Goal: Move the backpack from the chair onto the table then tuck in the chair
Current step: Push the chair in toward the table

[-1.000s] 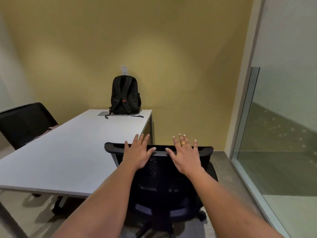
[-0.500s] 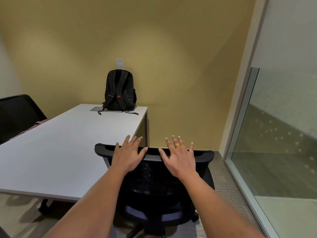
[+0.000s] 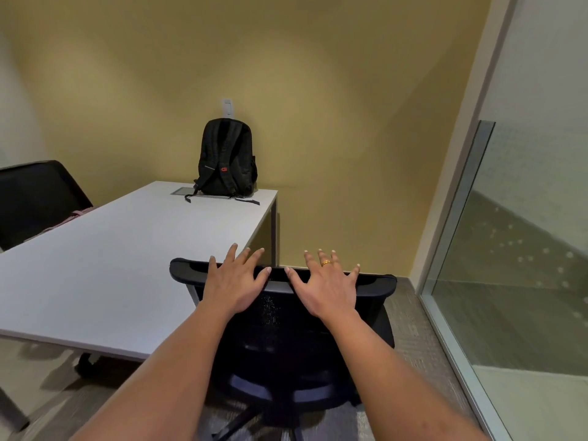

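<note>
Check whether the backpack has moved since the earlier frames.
No. The backpack still stands upright at the far end of the table, over the same grey inset plate.

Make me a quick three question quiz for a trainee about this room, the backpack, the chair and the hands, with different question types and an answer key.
1. True or false: the backpack stands upright at the far end of the table.
2. Multiple choice: where are the left hand and right hand?
A. Flat on the tabletop
B. On the top edge of the chair backrest, fingers spread
C. On the backpack straps
3. Fill in: the ring is on the ____ hand.

Key: 1 true. 2 B. 3 right.
</note>
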A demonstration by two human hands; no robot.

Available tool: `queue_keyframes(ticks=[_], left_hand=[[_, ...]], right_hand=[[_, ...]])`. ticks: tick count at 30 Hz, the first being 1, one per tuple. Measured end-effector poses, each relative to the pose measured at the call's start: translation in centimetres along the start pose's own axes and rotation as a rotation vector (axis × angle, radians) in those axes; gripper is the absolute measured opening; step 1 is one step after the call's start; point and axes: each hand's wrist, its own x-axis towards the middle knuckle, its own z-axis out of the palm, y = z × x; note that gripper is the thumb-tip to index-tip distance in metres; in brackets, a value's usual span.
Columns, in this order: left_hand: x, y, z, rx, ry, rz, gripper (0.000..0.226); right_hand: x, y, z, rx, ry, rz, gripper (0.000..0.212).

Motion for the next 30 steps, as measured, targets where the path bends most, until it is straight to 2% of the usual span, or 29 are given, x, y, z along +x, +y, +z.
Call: queue_keyframes(ticks=[5,9,17,30], left_hand=[[0.8,-0.1,-0.8,-0.036,-0.140,0.085,0.073],[1.1,1.6,-0.8,-0.069,-0.169,0.086,0.077],[0.9,6.8,-0.1,-0.062,-0.073,-0.012,0.081],[3.6,12.8,1.2,-0.017,-0.064,-0.177,0.086]], right_hand=[[0.5,1.6,0.0,0.009,0.026,-0.042,0.071],[1.2,3.8,0.0,0.015,0.039,-0.074,0.072],[3.1,8.9,-0.7,0.015,0.019,-0.155,0.070],[8.1,14.7,-1.2,0.038,-0.015,-0.284,0.065]])
